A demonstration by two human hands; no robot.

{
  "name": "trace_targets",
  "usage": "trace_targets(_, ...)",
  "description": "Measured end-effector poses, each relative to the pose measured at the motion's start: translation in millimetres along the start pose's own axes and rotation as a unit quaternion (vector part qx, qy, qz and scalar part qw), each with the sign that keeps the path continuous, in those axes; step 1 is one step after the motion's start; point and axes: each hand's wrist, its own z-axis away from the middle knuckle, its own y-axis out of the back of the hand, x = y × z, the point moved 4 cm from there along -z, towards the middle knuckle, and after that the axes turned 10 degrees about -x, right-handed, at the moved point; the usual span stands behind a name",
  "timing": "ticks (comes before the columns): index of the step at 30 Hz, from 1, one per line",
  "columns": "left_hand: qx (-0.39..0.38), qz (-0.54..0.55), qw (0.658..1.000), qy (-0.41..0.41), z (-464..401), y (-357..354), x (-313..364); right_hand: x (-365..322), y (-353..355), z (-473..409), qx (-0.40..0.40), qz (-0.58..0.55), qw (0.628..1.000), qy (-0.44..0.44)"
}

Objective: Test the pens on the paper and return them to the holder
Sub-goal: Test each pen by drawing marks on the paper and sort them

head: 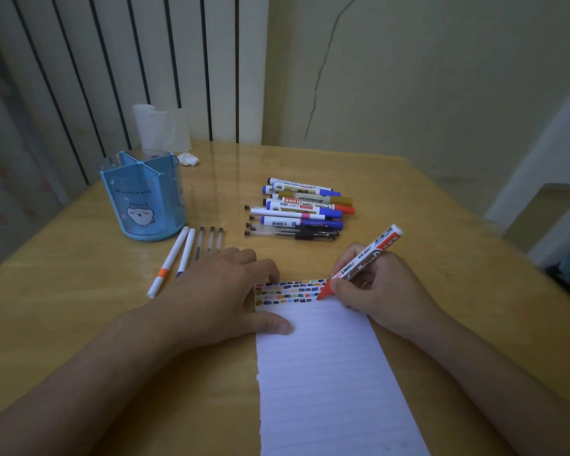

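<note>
A lined sheet of paper (326, 373) lies on the wooden table, with rows of coloured test marks (287, 292) along its top. My right hand (375, 294) grips a red whiteboard marker (366, 258), its tip touching the paper at the right end of the marks. My left hand (218, 291) presses flat on the paper's top left corner, thumb on the sheet. The blue pen holder (145, 195) stands at the left, with no pens showing in it. A pile of markers and pens (300, 209) lies behind the paper.
Two white pens (175, 258) and three thin refills (209, 240) lie between the holder and my left hand. A tissue roll (162, 126) and a crumpled tissue (187, 158) sit at the back by the wall. The table edge runs down the right.
</note>
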Motion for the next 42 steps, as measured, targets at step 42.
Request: trace_targets(42, -0.008, -0.011, 1.0, -0.001, -0.2, 1.9, 2.1, -2.0, 0.4, -0.1, 0.002, -0.022, 1.0, -0.007)
